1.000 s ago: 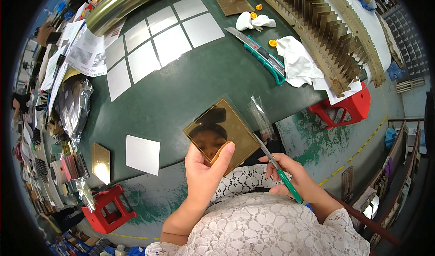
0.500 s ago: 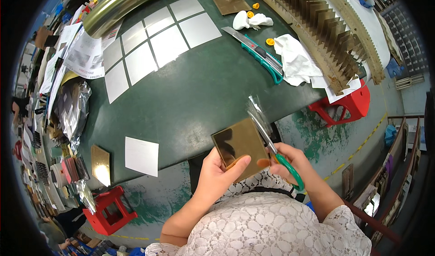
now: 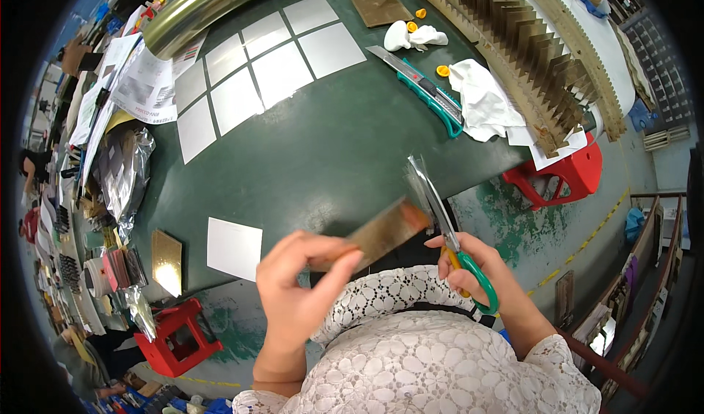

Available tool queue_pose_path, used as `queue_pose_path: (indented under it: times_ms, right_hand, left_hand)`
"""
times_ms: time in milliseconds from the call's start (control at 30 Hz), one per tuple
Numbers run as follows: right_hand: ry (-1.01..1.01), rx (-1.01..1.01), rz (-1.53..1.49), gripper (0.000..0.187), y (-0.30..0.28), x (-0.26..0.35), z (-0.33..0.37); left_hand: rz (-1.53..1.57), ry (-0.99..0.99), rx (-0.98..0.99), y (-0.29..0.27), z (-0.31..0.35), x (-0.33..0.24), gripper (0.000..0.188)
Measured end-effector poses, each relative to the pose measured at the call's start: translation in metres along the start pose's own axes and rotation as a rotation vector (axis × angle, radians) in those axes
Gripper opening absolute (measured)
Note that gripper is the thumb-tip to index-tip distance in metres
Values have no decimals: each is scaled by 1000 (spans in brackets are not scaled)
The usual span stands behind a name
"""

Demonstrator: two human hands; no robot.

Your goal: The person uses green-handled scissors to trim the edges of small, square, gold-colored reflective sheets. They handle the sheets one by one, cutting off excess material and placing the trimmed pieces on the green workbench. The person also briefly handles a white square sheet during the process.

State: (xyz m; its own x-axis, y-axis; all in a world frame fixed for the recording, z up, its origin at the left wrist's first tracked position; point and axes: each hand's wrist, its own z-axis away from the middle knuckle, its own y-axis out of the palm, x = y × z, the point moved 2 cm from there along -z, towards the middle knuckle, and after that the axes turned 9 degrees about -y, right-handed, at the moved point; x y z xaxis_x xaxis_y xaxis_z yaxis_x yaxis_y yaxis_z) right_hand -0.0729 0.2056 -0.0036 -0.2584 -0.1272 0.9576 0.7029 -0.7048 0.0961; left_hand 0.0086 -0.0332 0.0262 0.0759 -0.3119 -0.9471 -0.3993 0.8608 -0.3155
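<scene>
Between the thumb and fingers of my left hand (image 3: 297, 278) is a thin gold-brown mirror-like plate (image 3: 389, 232), tipped nearly edge-on and blurred by motion. My right hand (image 3: 480, 264) is closed round scissors (image 3: 442, 212) with green and yellow handles, their blades pointing up and away from me. The plate's far end is close to the blades; whether they touch I cannot tell. A white square sheet (image 3: 235, 247) lies near the table's front edge, left of the plate. Another gold plate (image 3: 167, 260) rests further left.
Several pale square sheets (image 3: 257, 80) lie in rows on the green table (image 3: 330, 139). A gold film roll (image 3: 213, 11) is behind them. At the right are a teal utility knife (image 3: 425, 95), white cloth (image 3: 484, 99) and a slotted rack of brown plates (image 3: 513, 40). Red stools (image 3: 176, 337) stand below.
My left hand has moved left and turned the plate from face-up to nearly edge-on, away from my right fingers. The scissors have barely moved.
</scene>
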Motion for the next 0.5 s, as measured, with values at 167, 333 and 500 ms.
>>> queue_pose_path:
  times_ms: [167, 333, 500]
  right_hand:
    - [14, 36, -63, 69, 5, 3, 6]
    - [-37, 111, 71, 63, 6, 0, 7]
    - [-68, 108, 94, 69, 7, -1, 5]
  left_hand:
    - [593, -471, -59, 11, -6, 15, 16]
    - [601, -458, -128, 16, -3, 22, 14]
    - [603, -442, -157, 16, -4, 19, 14]
